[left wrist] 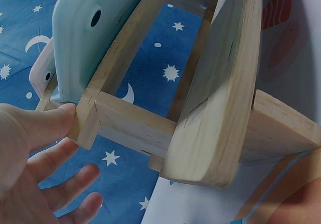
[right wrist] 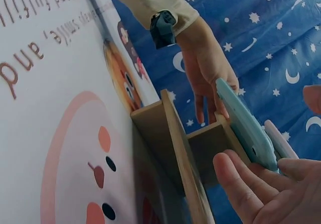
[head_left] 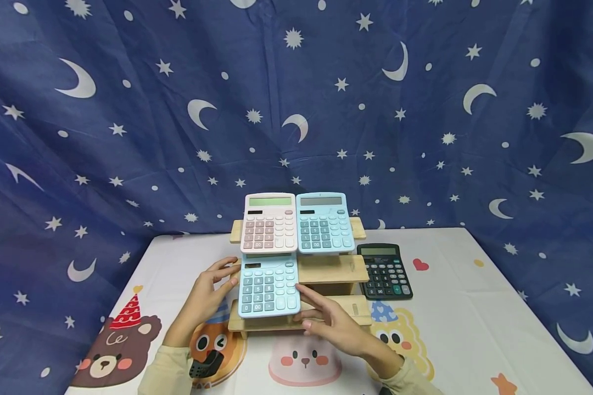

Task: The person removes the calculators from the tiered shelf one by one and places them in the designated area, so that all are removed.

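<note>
The lower blue calculator is between the fingers of both hands, face up and tilted on the middle tier of the wooden rack. The left hand is at its left side with fingers loosely spread; the thumb rests by the calculator's corner and the shelf end, curled round nothing. The right hand reaches its right side, the index fingertip at the edge and the other fingers relaxed, gripping nothing.

The step in hand looks like squaring the calculator on its tier. For this, light, even pushes from both index fingers should serve better than a squeeze, keeping the lower edge level and the thumbs off the keys. Too hard a push from 1 side could skew it.

Beyond the fingertips, on the top tier, the pink calculator and the upper blue calculator sit side by side. Right of the right fingers, the black calculator lies beside the rack on the table.
</note>
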Motion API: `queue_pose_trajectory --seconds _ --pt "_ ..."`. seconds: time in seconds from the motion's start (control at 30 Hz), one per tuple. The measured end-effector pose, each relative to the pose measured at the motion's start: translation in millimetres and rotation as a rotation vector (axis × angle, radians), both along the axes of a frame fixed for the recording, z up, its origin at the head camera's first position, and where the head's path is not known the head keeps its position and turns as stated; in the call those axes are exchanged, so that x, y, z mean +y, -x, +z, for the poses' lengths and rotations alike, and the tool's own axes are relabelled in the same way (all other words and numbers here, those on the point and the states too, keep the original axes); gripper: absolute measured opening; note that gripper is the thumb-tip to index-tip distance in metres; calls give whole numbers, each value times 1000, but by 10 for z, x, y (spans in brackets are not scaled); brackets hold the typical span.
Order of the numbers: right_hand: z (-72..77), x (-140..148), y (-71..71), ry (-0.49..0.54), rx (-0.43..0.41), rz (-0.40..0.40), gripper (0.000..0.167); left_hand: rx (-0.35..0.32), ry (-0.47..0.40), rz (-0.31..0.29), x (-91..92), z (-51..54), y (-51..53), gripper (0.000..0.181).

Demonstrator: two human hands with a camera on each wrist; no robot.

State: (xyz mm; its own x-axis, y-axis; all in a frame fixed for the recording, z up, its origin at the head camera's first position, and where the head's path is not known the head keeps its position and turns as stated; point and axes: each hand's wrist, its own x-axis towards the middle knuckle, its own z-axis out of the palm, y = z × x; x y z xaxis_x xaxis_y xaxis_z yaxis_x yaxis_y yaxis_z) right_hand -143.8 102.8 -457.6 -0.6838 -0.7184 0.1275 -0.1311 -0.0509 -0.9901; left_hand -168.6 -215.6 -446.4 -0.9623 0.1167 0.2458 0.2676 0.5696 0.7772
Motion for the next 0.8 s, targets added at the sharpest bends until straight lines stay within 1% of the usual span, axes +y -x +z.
queue_pose_trajectory --seconds 0.17,0.23,0.33,0.43,0.5,0.8 --pt "55 14 4 14 -92 -27 59 10 4 -7 -1 -2 4 35" --pt "74 14 3 15 -118 -51 57 15 7 -9 -3 -2 4 35" --pt "88 7 0 13 -151 -116 54 18 9 -11 -7 -5 4 35" --pt "85 -3 0 16 -188 -188 52 20 7 -11 -12 -12 5 35" --pt "76 -8 1 24 -210 -221 51 21 6 -11 -14 -15 6 35" --pt "46 -13 7 48 -286 -301 47 30 10 -11 -15 -13 1 34"
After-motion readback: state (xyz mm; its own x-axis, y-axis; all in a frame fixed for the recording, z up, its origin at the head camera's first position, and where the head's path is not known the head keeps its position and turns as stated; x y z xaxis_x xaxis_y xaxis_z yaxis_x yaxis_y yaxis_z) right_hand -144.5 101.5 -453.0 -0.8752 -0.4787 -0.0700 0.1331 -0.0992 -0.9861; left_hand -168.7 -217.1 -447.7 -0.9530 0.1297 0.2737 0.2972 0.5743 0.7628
